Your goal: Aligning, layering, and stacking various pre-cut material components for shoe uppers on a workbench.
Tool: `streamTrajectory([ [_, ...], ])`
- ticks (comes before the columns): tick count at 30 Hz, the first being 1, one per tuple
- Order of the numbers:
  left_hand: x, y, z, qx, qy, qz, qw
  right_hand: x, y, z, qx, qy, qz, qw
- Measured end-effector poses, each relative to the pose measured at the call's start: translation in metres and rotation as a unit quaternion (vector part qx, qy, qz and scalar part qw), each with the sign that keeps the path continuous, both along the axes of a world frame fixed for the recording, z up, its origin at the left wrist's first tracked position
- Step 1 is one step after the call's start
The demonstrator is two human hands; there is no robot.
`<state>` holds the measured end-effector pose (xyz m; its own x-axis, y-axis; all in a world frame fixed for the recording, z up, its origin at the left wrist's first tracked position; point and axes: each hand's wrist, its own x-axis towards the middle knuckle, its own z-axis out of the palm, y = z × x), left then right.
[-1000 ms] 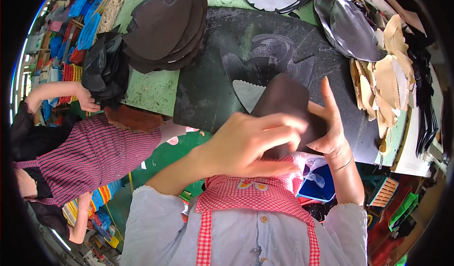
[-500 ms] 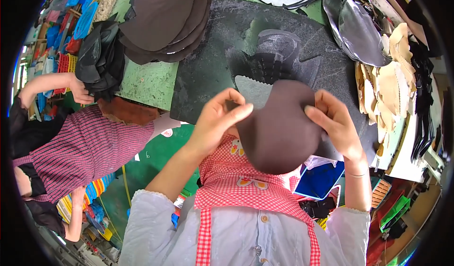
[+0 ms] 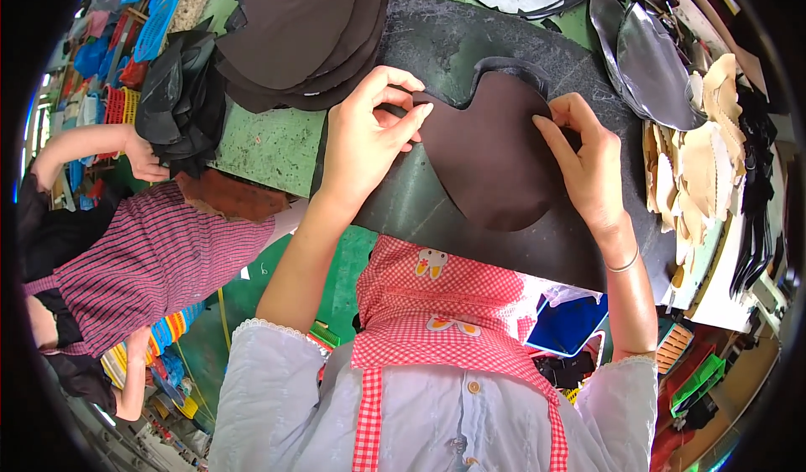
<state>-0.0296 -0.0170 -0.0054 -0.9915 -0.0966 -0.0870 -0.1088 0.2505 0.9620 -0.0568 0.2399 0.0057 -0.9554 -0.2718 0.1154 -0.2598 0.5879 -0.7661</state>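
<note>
A dark brown, curved cut piece of leather-like sheet (image 3: 491, 157) is spread above the dark work board (image 3: 403, 31). My left hand (image 3: 369, 132) pinches its pointed left corner between thumb and fingers. At its upper right edge, my right hand (image 3: 588, 157) grips it the same way. Beneath it, the rim of a black cut piece (image 3: 529, 67) shows along the far edge; the rest of that piece is covered. Whether the brown piece lies fully flat on the one below, I cannot tell.
Beyond my left hand lies a stack of brown cut pieces (image 3: 290, 31), beside crumpled black pieces (image 3: 176, 102). Shiny black pieces (image 3: 651, 69) and beige zigzag-edged pieces (image 3: 705, 161) lie at the right. A co-worker's hand (image 3: 144, 157) reaches the table at the left.
Both hands have moved away from my body with the brown piece, bringing it over the black piece on the board. The pale zigzag-edged patch seen earlier is now covered.
</note>
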Motion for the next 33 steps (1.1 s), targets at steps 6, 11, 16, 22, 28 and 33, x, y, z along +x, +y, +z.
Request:
streamTrajectory([
  [6,-0.002,0.002,0.002,-0.005,-0.008,0.011,1.0,-0.001,0.0,-0.002,0.003,-0.006,-0.005,1.0],
  [11,-0.006,0.013,0.001,-0.114,0.022,-0.012,0.993,-0.007,0.005,-0.003,0.028,-0.004,-0.001,1.0],
  [16,0.016,0.081,-0.01,-0.273,0.26,-0.172,0.91,-0.009,0.015,-0.002,-0.005,-0.011,-0.006,1.0],
  [22,0.028,0.087,-0.016,-0.371,0.256,-0.324,0.832,-0.01,0.05,-0.01,-0.058,-0.072,-0.086,0.992],
  [28,-0.002,0.06,-0.025,-0.278,0.402,-0.41,0.77,0.011,0.039,-0.004,0.055,0.083,-0.07,0.993],
  [33,-0.016,0.058,-0.015,-0.431,0.267,-0.306,0.806,0.068,0.004,-0.008,0.212,0.094,0.208,0.95],
])
